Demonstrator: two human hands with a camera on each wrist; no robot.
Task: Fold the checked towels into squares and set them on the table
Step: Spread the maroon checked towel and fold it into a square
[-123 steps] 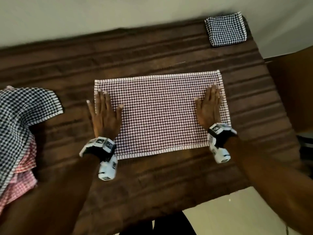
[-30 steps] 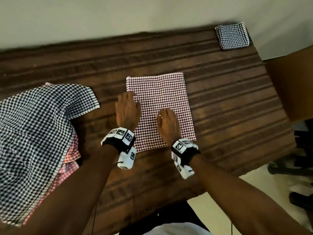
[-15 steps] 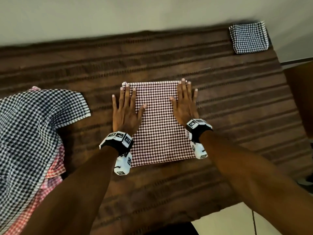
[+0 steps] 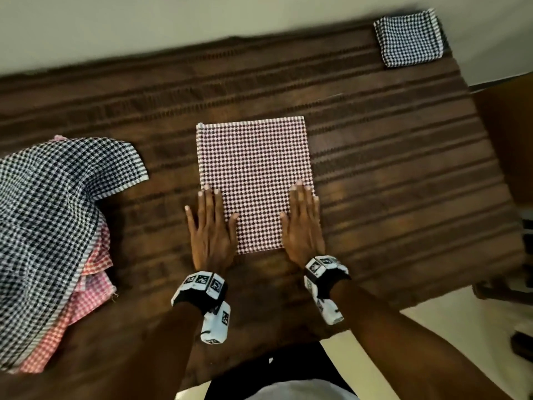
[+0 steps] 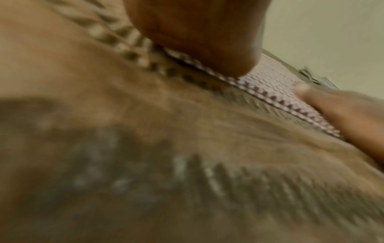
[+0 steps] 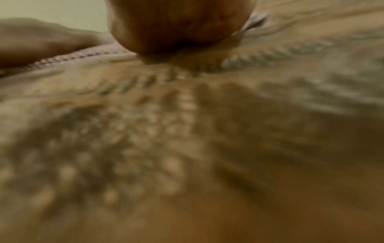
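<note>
A maroon-and-white checked towel [image 4: 253,174], folded to a near square, lies flat in the middle of the brown striped table [image 4: 389,174]. My left hand [image 4: 212,223] lies flat with straight fingers on the towel's near left corner. My right hand [image 4: 302,220] lies flat on its near right corner. In the left wrist view the towel's near edge [image 5: 276,98] shows between my left palm [image 5: 197,32] and my right hand [image 5: 343,111]. The right wrist view is blurred and shows the towel's edge [image 6: 72,57] beside my right palm [image 6: 176,24].
A heap of unfolded checked towels, black-and-white [image 4: 43,203] over red ones [image 4: 83,298], lies at the table's left end. A folded black-and-white towel [image 4: 409,37] sits at the far right corner. A pale wall runs behind; a brown piece of furniture [image 4: 507,134] stands to the right.
The towel went from a wide rectangle to a half-width fold. In the last half second both flat hands slid from its far corners back to its near corners.
</note>
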